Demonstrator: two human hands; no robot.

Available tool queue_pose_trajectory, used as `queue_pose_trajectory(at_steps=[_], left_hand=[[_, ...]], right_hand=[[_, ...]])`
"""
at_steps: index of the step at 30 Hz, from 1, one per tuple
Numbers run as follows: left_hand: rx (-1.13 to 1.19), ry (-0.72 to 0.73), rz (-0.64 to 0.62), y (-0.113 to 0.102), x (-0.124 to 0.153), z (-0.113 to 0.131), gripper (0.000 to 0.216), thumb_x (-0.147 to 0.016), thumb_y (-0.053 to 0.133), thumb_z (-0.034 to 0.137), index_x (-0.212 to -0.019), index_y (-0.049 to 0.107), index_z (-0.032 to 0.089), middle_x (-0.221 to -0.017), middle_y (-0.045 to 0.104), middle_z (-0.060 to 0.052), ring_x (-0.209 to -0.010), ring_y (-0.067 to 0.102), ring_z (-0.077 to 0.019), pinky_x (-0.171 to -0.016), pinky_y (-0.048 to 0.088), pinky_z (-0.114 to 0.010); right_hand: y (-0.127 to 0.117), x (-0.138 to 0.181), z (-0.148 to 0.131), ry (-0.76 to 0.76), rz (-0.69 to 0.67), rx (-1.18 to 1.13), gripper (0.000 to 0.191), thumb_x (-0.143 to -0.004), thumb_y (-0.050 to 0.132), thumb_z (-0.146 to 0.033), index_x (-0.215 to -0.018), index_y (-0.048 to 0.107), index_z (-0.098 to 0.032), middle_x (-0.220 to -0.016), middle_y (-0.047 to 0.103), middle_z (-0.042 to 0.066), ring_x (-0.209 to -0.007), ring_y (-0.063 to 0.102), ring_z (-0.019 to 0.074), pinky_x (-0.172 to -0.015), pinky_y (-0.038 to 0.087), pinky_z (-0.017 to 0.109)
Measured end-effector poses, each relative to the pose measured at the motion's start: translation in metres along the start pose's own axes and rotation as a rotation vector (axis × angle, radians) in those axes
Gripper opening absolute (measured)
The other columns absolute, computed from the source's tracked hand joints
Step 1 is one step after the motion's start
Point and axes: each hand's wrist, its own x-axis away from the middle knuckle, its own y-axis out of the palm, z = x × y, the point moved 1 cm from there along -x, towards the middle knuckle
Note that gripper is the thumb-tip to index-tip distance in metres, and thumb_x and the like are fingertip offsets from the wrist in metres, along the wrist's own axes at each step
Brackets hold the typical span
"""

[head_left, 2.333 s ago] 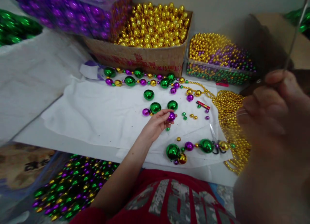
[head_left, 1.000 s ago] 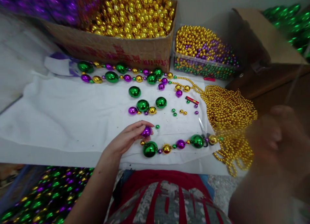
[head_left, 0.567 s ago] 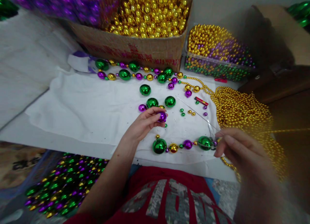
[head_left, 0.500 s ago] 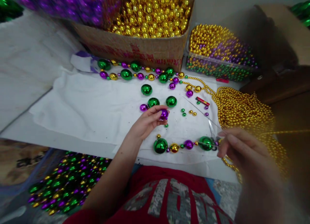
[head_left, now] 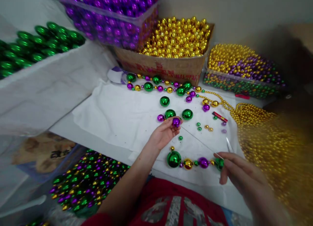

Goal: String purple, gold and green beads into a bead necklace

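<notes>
Between the thumb and fingers of my left hand (head_left: 163,136) is a shiny purple bead (head_left: 176,122). My right hand (head_left: 237,169) pinches a long thin needle (head_left: 199,140), whose far end reaches the purple bead; whether it has entered the hole I cannot tell. Below, a strung row of beads lies on the white cloth (head_left: 117,112), with a large green bead (head_left: 174,159), a gold bead (head_left: 188,163) and a purple bead (head_left: 203,162). The row's right end, at another green bead (head_left: 219,163), is partly hidden by my right hand.
Loose green beads (head_left: 187,114) and small beads (head_left: 208,128) lie around, beside a red lighter (head_left: 219,117) and scissors (head_left: 229,144). A finished-looking strand (head_left: 148,86) stretches behind. A cardboard box (head_left: 168,68), a clear bin (head_left: 244,78) and gold bead strands (head_left: 256,134) border the cloth.
The needle's tip has come down and left to the purple bead in my left hand. My right hand has moved closer to the strung row. The camera view has shifted.
</notes>
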Motion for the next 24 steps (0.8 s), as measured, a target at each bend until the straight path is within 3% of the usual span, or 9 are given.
queue_pose_trajectory(at_steps=[3, 7, 10, 15, 24], left_hand=[[0.047, -0.023, 0.035, -0.002, 0.000, -0.003, 0.023, -0.087, 0.053, 0.017, -0.107, 0.063, 0.011, -0.099, 0.068, -0.013, -0.075, 0.063, -0.0133, -0.069, 0.051, -0.023], [0.053, -0.016, 0.038, 0.001, -0.001, -0.007, 0.022, -0.087, 0.055, 0.018, -0.105, 0.064, 0.010, -0.100, 0.068, -0.013, -0.077, 0.064, -0.0140, -0.070, 0.051, -0.024], [0.043, -0.004, 0.043, 0.004, -0.001, -0.009, 0.021, -0.085, 0.057, 0.018, -0.103, 0.064, 0.010, -0.101, 0.068, -0.013, -0.077, 0.064, -0.0142, -0.072, 0.051, -0.025], [0.032, 0.003, 0.048, 0.007, 0.002, -0.011, 0.019, -0.084, 0.059, 0.017, -0.101, 0.063, 0.010, -0.102, 0.068, -0.014, -0.079, 0.064, -0.0152, -0.077, 0.051, -0.028], [0.020, 0.017, 0.046, 0.005, 0.002, -0.013, 0.020, -0.083, 0.061, 0.019, -0.102, 0.062, 0.011, -0.104, 0.067, -0.013, -0.083, 0.065, -0.0158, -0.081, 0.051, -0.029]], right_hand=[[0.000, 0.002, 0.005, -0.048, 0.082, 0.100, 0.038, -0.083, 0.059, -0.051, -0.104, 0.071, -0.022, -0.061, 0.062, 0.003, -0.043, 0.044, 0.0137, -0.037, 0.027, 0.022], [0.002, 0.008, -0.004, -0.134, 0.148, 0.196, 0.036, -0.083, 0.060, -0.051, -0.100, 0.073, -0.022, -0.064, 0.064, 0.003, -0.062, 0.058, 0.0192, -0.059, 0.045, 0.025], [0.008, 0.010, -0.008, -0.130, 0.180, 0.208, 0.036, -0.086, 0.056, -0.051, -0.101, 0.073, -0.022, -0.060, 0.060, 0.000, -0.061, 0.056, 0.0171, -0.065, 0.045, 0.024], [0.009, 0.005, -0.002, -0.202, 0.105, 0.258, 0.036, -0.087, 0.055, -0.051, -0.100, 0.072, -0.022, -0.056, 0.059, -0.001, -0.057, 0.057, 0.0158, -0.062, 0.046, 0.022], [0.001, 0.008, 0.005, -0.184, 0.092, 0.267, 0.038, -0.087, 0.055, -0.050, -0.104, 0.072, -0.021, -0.064, 0.063, 0.002, -0.072, 0.062, 0.0208, -0.060, 0.047, 0.023]])
